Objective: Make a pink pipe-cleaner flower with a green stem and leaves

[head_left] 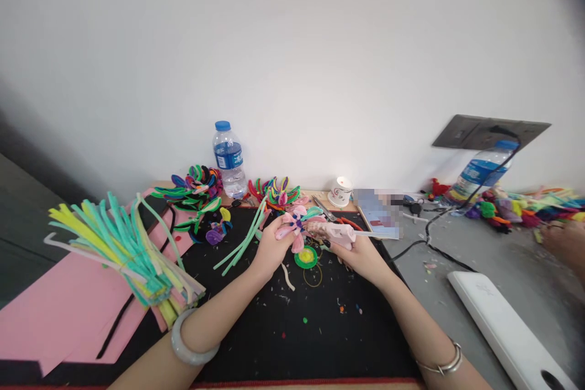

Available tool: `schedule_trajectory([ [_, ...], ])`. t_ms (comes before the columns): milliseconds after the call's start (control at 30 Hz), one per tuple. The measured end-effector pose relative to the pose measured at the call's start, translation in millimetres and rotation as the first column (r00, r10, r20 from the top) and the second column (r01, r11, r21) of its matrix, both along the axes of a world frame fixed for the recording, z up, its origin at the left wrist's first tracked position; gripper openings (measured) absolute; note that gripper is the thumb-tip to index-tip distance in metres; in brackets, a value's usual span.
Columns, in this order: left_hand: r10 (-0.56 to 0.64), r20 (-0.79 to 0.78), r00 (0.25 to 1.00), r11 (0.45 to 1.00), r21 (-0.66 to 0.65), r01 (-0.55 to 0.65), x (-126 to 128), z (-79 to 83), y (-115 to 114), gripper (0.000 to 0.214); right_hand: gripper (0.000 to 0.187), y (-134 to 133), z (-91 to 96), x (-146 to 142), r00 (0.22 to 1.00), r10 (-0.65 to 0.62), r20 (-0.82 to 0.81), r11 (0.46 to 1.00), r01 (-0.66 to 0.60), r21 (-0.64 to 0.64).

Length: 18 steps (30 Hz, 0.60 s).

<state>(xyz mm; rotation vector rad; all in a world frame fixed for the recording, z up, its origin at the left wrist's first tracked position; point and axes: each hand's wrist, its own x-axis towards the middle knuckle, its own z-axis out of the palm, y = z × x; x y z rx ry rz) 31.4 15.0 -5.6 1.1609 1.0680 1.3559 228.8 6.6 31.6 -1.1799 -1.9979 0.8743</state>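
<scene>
Above the black mat (256, 329), my left hand (269, 248) is closed on a pink pipe-cleaner flower (299, 242) with a dark blue centre and some green petals. My right hand (365, 259) grips a pale pink glue gun (340, 233), with a clear glue stick (372, 233) jutting from its back end. The gun's nozzle points left at the flower; whether the two touch I cannot tell. A green disc with a yellow middle (306, 256) lies just below the flower. Several green pipe cleaners (243, 242) lie left of my left hand.
A thick pipe-cleaner bundle (123, 250) rests on pink sheets (59, 329) at left. Behind stand a water bottle (228, 161), colourful pipe-cleaner flowers (196, 189), a paper cup (340, 191) and scissors (333, 216). A white power bank (507, 329), cables (427, 237) and another person's hand (564, 237) are at right.
</scene>
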Motion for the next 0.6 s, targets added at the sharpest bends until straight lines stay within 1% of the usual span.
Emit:
schedule_trajectory([
  [67, 0.0, -0.009, 1.0, 1.0, 0.004, 0.0, 0.0, 0.4, 0.0, 0.011, 0.033, 0.6, -0.4, 0.9, 1.0, 0.021, 0.022, 1.0, -0.021, 0.008],
  [233, 0.021, -0.038, 0.999, 1.0, 0.023, -0.02, -0.6, 0.9, 0.5, 0.011, 0.03, 1.5, -4.2, 2.7, 0.998, -0.01, 0.055, 0.999, 0.007, 0.041],
  [400, 0.028, -0.055, 0.998, 0.999, 0.033, -0.026, -0.9, 1.4, 0.8, 0.015, 0.034, 0.0, -4.3, 2.6, 0.997, -0.004, 0.081, 0.997, -0.002, 0.077],
  [500, 0.025, -0.078, 0.997, 0.999, 0.035, -0.022, -1.5, 2.0, 0.9, 0.022, 0.036, -1.0, -5.3, 3.5, 0.987, 0.011, 0.161, 0.997, -0.024, 0.078],
  [600, 0.016, -0.104, 0.994, 0.999, 0.039, -0.012, -2.1, 1.4, 1.5, 0.028, 0.035, -2.5, -3.6, 3.3, 0.967, -0.007, 0.253, 0.996, -0.017, 0.093],
])
